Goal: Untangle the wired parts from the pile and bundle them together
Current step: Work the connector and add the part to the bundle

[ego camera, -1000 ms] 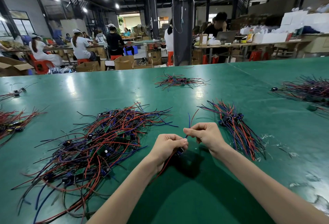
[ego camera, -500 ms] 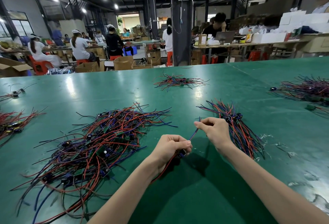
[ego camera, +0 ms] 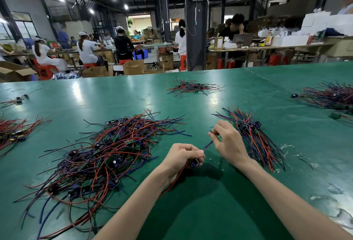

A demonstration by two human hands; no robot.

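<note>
A big tangled pile of red, blue and black wired parts [ego camera: 107, 155] lies on the green table [ego camera: 219, 211], left of my hands. My left hand [ego camera: 183, 158] grips one wired part [ego camera: 193, 163], a small dark component whose red lead trails back under my wrist. Its blue wire [ego camera: 208, 144] runs up and to the right to my right hand [ego camera: 228, 142], which pinches the wire between thumb and fingers. Just right of that hand lies an aligned bundle of sorted parts [ego camera: 256, 140].
Smaller wire piles lie at the table's far middle [ego camera: 191, 87], far right [ego camera: 332, 96] and left edge [ego camera: 13, 132]. White scuffs mark the table at the right. Beyond the table stand a dark pillar [ego camera: 195, 29], cardboard boxes and seated workers.
My right hand has slid away from my left, up and to the right along the blue wire, drawing it out straight. My left hand has stayed in place holding the component.
</note>
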